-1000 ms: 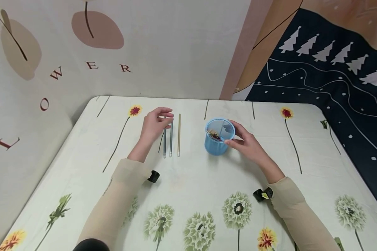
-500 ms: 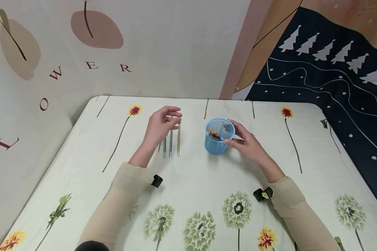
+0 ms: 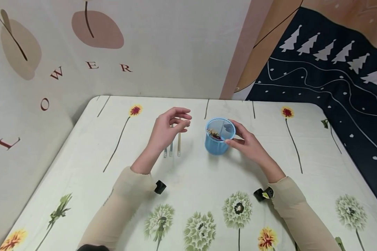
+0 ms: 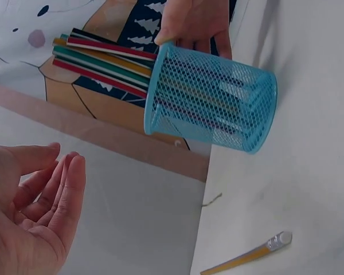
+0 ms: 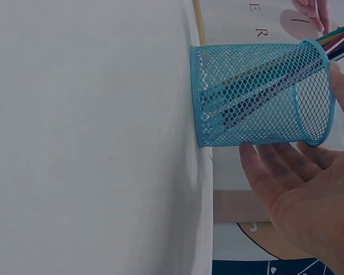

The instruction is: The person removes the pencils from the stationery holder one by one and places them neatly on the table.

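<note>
A blue mesh pencil cup (image 3: 216,146) stands upright on the table. My right hand (image 3: 249,144) holds its right side, thumb at the rim and fingers around the wall, as the right wrist view shows on the cup (image 5: 252,94). Several coloured pencils (image 4: 103,63) lean inside and stick out past the rim. Left of the cup, my left hand (image 3: 168,130) hovers with loosely bent fingers and nothing visible between them. Beneath it lie three pencils side by side, two dark bluish and one yellow pencil (image 3: 179,149); the hand hides their far ends.
A white cloth with printed flowers covers the table (image 3: 194,184). Behind its far edge rises a pale wall hanging (image 3: 176,52) with letters. To the right hangs a dark blue cloth (image 3: 317,76) with white trees.
My left hand has moved to the right over the pencils, from the leftmost ones past the yellow one, toward the cup. The right hand and cup have stayed put.
</note>
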Available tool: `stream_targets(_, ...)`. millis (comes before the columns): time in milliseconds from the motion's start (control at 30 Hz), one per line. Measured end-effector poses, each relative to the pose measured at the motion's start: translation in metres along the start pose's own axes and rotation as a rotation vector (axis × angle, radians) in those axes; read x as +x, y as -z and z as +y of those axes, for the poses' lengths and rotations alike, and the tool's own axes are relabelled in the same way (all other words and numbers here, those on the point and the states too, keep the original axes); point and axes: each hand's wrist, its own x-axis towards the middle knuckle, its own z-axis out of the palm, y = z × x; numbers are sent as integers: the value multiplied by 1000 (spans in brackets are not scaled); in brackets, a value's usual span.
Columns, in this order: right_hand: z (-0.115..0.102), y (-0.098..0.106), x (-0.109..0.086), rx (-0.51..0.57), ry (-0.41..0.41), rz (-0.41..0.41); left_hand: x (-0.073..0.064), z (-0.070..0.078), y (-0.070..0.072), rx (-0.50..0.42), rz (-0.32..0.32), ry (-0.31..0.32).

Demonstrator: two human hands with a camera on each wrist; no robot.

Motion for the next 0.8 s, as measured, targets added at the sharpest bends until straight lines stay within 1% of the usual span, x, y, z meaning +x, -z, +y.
stream_targets(267,-1,-1,0,7,0,-1,-7,8,-8,-12,-32,-54)
stream_targets(467,-2,0,-1,9,12,-3,-11,11,-13,25,-61,-104)
stream_targets(533,-1,-1,-1,7,10,-1,-12,12,-15,31,-80,-119)
stream_targets(700,1,-1,-1,0,14,5,-14,11,-19,21,-119,-136)
stream_targets(800,0,-1,-1,-2,13,5,-15,9,-21,33,-128,-133)
